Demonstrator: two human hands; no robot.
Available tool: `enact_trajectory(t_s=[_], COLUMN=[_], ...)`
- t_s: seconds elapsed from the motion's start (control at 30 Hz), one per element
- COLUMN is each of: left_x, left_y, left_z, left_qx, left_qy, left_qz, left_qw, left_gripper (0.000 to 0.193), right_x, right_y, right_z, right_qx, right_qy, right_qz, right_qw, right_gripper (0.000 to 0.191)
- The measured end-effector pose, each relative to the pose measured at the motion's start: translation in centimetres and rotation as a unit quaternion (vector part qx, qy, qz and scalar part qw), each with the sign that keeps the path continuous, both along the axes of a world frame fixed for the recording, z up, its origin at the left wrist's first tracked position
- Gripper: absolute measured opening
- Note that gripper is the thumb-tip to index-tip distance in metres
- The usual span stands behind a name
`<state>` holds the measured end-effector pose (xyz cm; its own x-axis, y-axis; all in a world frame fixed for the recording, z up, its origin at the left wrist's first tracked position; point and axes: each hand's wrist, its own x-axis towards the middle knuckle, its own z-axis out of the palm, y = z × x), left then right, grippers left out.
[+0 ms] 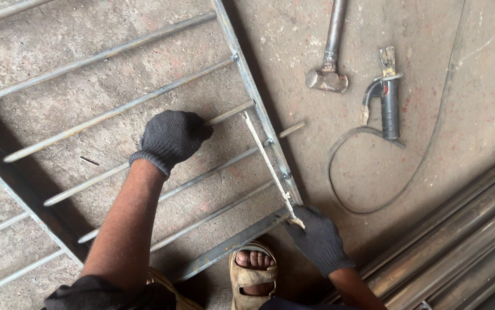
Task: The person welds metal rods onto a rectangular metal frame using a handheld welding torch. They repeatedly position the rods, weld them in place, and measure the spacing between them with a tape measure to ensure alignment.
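Observation:
A steel window grille [253, 86] lies flat on the concrete floor, with a flat-bar frame and several round bars through it. My left hand [173, 138], in a dark knit glove, is shut on one round bar [233, 111] near the frame's right rail. My right hand [316, 235], also gloved, pinches the lower end of a thin white stick [266, 161] that lies slanted across the rail, close to the frame's near corner.
A hammer [329, 74] and a welding electrode holder [389, 103] with its looping cable [368, 201] lie on the floor to the right. Long steel pipes [465, 241] are stacked at the lower right. My sandalled foot [252, 270] stands by the frame's corner.

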<state>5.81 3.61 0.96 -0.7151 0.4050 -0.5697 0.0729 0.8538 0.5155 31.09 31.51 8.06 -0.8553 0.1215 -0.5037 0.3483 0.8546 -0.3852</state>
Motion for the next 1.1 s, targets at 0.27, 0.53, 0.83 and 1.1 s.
enact_trajectory(t_s=[0.27,0.53,0.83,1.1], left_x=[0.0,0.0,0.0,-0.1], left_y=[0.2,-0.2,-0.1,-0.1], left_z=[0.3,-0.1,-0.1,0.1], left_qx=[-0.016,0.001,0.002,-0.008], left_qy=[-0.022,-0.004,-0.015,-0.023], left_qz=[0.006,0.006,0.013,0.008], left_qw=[1.000,1.000,1.000,1.000], left_gripper=[0.038,0.038,0.039,0.039], right_x=[-1.3,-2.7,-2.2,-2.0], right_y=[-0.4,0.1,1.2,1.3], right_z=[0.6,0.7,0.0,0.2], right_qx=[-0.006,0.029,0.047,0.041], right_qy=[-0.091,-0.177,-0.199,-0.219], right_qz=[-0.003,0.040,0.076,0.077], right_qw=[0.996,0.983,0.976,0.972], right_gripper=[0.024,0.025,0.030,0.031])
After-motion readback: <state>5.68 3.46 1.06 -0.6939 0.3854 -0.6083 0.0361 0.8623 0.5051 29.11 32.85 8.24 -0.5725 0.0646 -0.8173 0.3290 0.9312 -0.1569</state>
